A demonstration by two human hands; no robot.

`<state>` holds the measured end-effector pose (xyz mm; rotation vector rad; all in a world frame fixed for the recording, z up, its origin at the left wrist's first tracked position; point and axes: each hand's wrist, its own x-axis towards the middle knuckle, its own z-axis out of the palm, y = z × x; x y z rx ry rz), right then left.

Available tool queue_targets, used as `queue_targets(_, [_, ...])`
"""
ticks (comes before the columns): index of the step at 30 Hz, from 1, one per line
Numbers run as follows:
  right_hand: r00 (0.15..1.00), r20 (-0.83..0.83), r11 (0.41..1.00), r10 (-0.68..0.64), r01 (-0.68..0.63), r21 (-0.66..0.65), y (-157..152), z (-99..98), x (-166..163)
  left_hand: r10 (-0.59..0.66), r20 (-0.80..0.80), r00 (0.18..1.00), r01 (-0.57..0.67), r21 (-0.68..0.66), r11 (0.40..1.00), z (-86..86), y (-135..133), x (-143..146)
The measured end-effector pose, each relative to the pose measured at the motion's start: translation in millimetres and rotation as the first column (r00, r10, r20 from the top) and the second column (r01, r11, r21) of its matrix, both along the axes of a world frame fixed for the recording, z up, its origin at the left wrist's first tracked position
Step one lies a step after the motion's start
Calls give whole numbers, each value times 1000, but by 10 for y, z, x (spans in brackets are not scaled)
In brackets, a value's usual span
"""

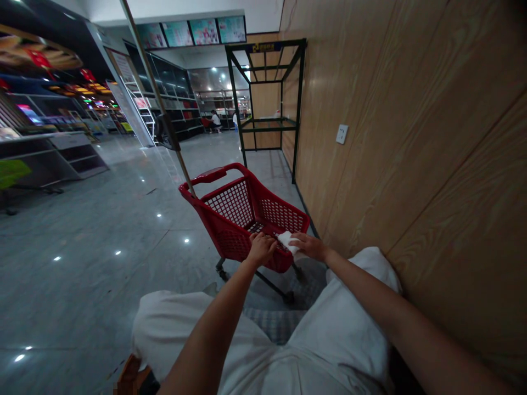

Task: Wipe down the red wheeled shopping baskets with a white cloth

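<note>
A red plastic shopping cart (230, 241) with perforated basket walls stands in front of my knees. My left hand (262, 248) is closed over the near rim of its basket, fingers curled to the inside. Just to the right, my right hand (309, 246) holds a crumpled white cloth (288, 240) against the same rim; whether it is cloth or paper I cannot fully make out. The cart's handle (212, 175) is at the far end. A tall thin pole (152, 74) rises from its left corner, with a black piece partway up.
A wood-grain wall (391, 137) with a white socket (342, 134) runs close along my right. Beyond the cart stands a dark metal rack (269, 129). Shiny grey floor tiles (123, 219) extend left toward a counter (74, 156). People (216, 120) are far back near shelves.
</note>
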<state>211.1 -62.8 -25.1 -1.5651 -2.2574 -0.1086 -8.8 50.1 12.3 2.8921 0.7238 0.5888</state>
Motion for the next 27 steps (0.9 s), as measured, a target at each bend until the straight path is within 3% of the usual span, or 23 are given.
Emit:
queue_targets(11, [995, 97, 1000, -6, 4, 18, 314, 155, 35, -70, -71, 995, 67, -48, 997, 92, 362, -213])
queue_targets(18, [992, 83, 995, -91, 87, 49, 433, 112, -465, 0, -218, 976, -2, -12, 1000, 186, 641, -527])
queue_targets(23, [976, 107, 982, -191, 190, 17, 514, 82, -882, 215, -55, 975, -208, 115, 971, 149, 488, -639])
queue_targets(27, [985, 118, 992, -123, 122, 14, 551, 85, -867, 266, 47, 963, -269, 90, 959, -13, 302, -631])
